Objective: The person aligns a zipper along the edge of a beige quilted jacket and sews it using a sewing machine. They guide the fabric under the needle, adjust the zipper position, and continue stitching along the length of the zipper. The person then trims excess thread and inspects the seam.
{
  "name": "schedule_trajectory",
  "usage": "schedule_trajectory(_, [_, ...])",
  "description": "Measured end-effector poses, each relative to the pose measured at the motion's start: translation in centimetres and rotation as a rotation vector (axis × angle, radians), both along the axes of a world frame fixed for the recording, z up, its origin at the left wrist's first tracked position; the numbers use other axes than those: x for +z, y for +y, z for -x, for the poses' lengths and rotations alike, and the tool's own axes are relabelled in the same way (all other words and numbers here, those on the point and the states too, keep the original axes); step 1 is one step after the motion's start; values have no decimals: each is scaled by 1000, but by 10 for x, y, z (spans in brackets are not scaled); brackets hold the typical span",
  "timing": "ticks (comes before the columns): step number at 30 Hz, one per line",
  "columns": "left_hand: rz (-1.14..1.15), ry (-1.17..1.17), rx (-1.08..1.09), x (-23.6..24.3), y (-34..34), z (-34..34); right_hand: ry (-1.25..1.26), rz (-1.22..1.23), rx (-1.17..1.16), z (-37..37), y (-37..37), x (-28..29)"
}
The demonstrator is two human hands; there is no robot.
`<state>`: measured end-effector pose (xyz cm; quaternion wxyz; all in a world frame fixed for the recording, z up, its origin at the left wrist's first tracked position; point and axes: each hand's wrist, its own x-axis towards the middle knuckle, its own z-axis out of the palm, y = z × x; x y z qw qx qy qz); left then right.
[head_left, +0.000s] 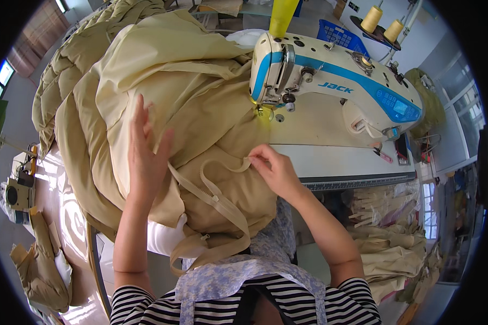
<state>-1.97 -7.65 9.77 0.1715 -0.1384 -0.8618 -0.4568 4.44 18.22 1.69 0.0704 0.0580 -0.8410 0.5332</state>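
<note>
My left hand is raised over the left part of a bulky beige padded garment, fingers extended and apart, beside a beige zipper tape. My right hand pinches the upper end of that tape near the front edge of the sewing machine bed. The tape curves and loops down across the fabric, with a slider on it. Above, the white-and-blue sewing machine has its lit needle area right against the garment's right side.
Two thread cones stand behind the machine near a blue basket. Small snips lie on the table's right end. Piled beige pieces are at lower right. Another machine and more fabric are at left.
</note>
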Motion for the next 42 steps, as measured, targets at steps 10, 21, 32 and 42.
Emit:
schedule_trajectory(10, [627, 317, -796, -58, 127, 57, 36, -188, 280, -4, 38, -3])
schedule_trajectory(21, [427, 328, -699, -101, 116, 68, 51, -227, -348, 82, 68, -36])
schedule_trajectory(32, [590, 443, -750, -91, 117, 66, -19, -416, -410, 86, 73, -59])
schedule_trajectory(42, [498, 497, -908, -88, 119, 74, 74, -297, -399, 87, 71, -58])
